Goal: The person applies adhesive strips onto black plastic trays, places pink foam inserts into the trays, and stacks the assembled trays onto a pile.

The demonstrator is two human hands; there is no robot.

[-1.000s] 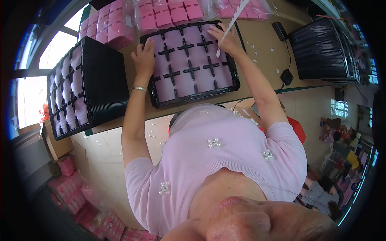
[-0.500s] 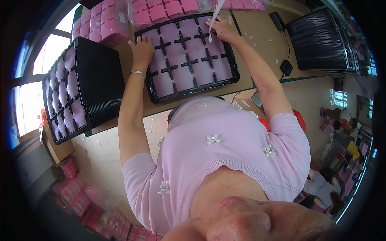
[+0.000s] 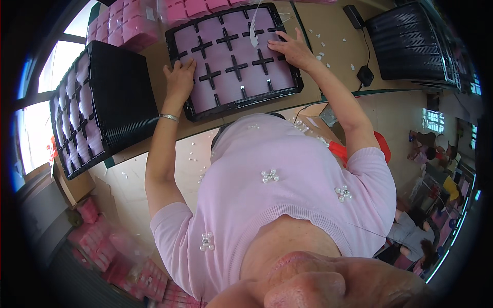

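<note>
A black plastic tray (image 3: 236, 69) with cross-shaped dividers lies on the table in front of me, its compartments filled with pale pink-lilac material. My left hand (image 3: 179, 81) rests at the tray's left edge, fingers apart on the rim. At the right side, my right hand (image 3: 292, 52) touches the tray near its rim with outstretched fingers. Neither hand grips anything that I can see. A thin white feather-like strip (image 3: 253, 34) hangs over the tray's far right part, close to my right fingers.
To the left stands a tall stack of black trays (image 3: 126, 95) with similar lilac filling. Bright pink blocks in clear wrap (image 3: 123, 25) sit behind. Another black stack (image 3: 405, 43) is at the far right, near a black adapter (image 3: 365, 76) with a cord. White scraps (image 3: 322, 44) dot the table.
My right hand has come nearer along the tray's right side from the far corner. My left hand has slid slightly nearer along the left edge. The white strip has swung left.
</note>
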